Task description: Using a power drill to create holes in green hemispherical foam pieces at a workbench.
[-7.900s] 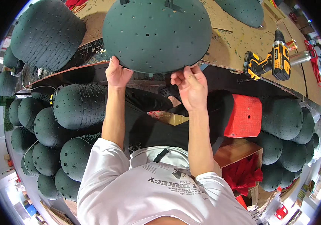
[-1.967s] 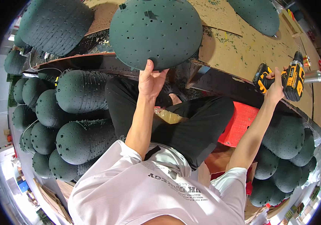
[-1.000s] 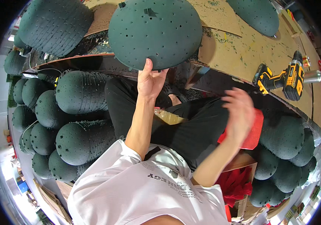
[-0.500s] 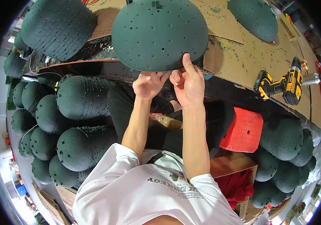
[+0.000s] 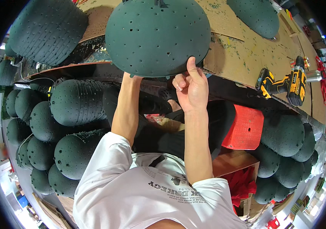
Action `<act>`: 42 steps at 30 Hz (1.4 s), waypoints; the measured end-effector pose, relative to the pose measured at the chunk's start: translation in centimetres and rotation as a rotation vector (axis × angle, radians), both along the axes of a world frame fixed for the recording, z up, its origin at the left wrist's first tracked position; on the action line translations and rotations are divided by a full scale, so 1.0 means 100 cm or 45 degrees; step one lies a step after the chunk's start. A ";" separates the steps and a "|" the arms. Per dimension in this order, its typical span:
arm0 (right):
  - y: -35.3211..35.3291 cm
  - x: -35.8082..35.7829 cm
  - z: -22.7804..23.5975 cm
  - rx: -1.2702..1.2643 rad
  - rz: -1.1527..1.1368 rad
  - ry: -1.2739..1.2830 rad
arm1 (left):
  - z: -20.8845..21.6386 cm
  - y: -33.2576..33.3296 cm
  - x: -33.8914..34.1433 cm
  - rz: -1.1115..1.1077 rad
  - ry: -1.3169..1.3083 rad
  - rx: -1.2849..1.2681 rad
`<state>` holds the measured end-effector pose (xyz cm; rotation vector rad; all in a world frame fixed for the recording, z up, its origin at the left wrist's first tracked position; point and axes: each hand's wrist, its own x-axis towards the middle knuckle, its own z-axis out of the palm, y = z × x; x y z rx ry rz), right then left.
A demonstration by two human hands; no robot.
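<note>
A dark green plastic dome shell (image 5: 157, 38), dotted with small holes, sits at the near edge of the workbench with its rim toward me. My right hand (image 5: 191, 82) holds the rim at its near right, the thumb pressed up on the outer face and the other fingers curled below the edge. My left hand (image 5: 133, 77) reaches under the shell at the near rim; only the wrist end shows and its fingers are hidden. A black clip-like piece (image 5: 160, 4) stands at the shell's far side.
Nested green shells (image 5: 48, 30) stand on the bench at the left, and another shell (image 5: 256, 17) lies far right. A yellow-and-black cordless drill (image 5: 285, 84) rests at the bench's right edge. Stacked shells (image 5: 77, 102) flank my legs. A red stool (image 5: 244, 128) stands right.
My left hand has slid up beneath the shell, out of sight. The right hand keeps its place on the rim. The view has shifted slightly.
</note>
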<state>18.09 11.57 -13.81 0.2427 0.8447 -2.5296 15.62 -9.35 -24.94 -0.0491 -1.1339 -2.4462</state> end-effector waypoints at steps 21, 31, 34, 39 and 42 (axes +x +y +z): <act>0.001 0.006 0.000 0.180 -0.028 0.036 | 0.007 -0.005 -0.002 0.179 -0.040 -0.151; -0.002 0.005 0.006 0.128 -0.046 0.036 | 0.007 -0.008 -0.009 0.165 -0.019 -0.155; -0.003 0.003 0.012 0.105 -0.080 -0.005 | 0.009 -0.009 -0.009 0.158 -0.017 -0.165; -0.003 -0.001 0.019 0.080 -0.087 0.034 | 0.013 -0.003 -0.013 0.096 0.023 -0.169; -0.009 -0.002 0.020 0.040 -0.089 0.072 | 0.018 0.006 -0.011 0.015 0.071 -0.154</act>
